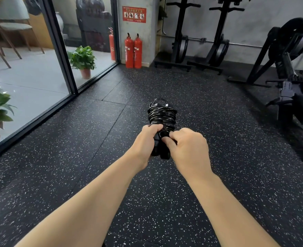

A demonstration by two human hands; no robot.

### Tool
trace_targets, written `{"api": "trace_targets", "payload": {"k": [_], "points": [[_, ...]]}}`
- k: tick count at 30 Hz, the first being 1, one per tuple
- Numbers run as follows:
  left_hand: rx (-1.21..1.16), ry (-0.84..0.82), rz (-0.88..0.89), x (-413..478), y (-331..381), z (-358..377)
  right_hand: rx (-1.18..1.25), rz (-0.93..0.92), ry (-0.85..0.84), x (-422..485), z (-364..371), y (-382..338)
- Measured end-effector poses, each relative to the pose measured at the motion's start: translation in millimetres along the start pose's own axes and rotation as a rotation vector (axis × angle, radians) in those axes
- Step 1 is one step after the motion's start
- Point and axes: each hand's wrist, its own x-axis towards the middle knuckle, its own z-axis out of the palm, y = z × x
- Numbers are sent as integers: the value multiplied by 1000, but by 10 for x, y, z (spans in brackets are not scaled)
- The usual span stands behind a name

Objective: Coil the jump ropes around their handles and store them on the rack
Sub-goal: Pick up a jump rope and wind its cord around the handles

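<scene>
A black jump rope [161,114] is wound in many turns around its two black handles, which lie side by side and point away from me. My left hand [145,139] grips the handles from the left, fingers curled over the lowest turns. My right hand [184,145] holds the bundle from the right, its thumb and fingertips pinching a loop of rope against the handles. The handle ends [162,154] stick out below both hands. A short loop of rope shows at the far tip of the bundle. No storage rack for ropes is visible.
Speckled black rubber floor [111,166] stretches ahead. Two red fire extinguishers [133,50] stand by a concrete pillar. Black exercise machines [200,41] line the back wall and another [290,72] stands at right. A glass wall [40,68] with potted plants behind it runs along the left.
</scene>
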Motion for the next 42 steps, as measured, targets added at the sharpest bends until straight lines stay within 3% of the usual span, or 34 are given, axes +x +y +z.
{"api": "trace_targets", "payload": {"k": [12,18,23,27,34,42], "points": [[-209,143,-106,90,-66,-39,-171,-114,-51,-10,58,-55],[-306,91,-235,95,-12,-1,-259,-61,-28,-1,90,-117],[-349,63,-299,61,-46,-14,-343,-142,-53,-29,74,-129],[-286,62,-288,46,-41,-8,-315,-117,-25,-36,71,-130],[-342,29,-260,67,27,114,-177,-29,185,0,59,-40],[-290,-6,-193,36,28,173,-27,12,88,-22,-19,92]]}}
